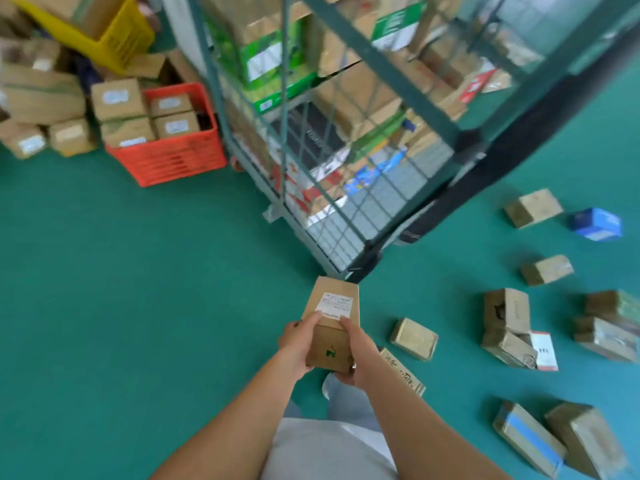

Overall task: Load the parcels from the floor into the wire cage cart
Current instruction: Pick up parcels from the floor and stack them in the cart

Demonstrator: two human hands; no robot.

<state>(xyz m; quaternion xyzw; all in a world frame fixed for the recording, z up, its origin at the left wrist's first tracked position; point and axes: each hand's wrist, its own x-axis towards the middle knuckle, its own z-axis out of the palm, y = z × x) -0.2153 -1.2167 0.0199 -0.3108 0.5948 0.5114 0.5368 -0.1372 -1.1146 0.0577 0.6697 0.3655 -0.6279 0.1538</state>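
Observation:
I hold a small brown cardboard parcel (331, 320) with a white label on top, in front of my body. My left hand (297, 344) grips its left side and my right hand (356, 355) grips its right side and underside. The green wire cage cart (346, 209) stands just beyond the parcel, its near corner close to the parcel's far end. Inside the cart are several stacked boxes, brown, green and black. Several more brown parcels (414, 338) and a blue box (596, 224) lie on the green floor to my right.
A red crate (173, 157) full of small boxes sits left of the cart, with a yellow crate (117, 36) and loose cartons behind it. Open green floor (138, 289) spreads to my left. A flat parcel (403, 372) lies by my feet.

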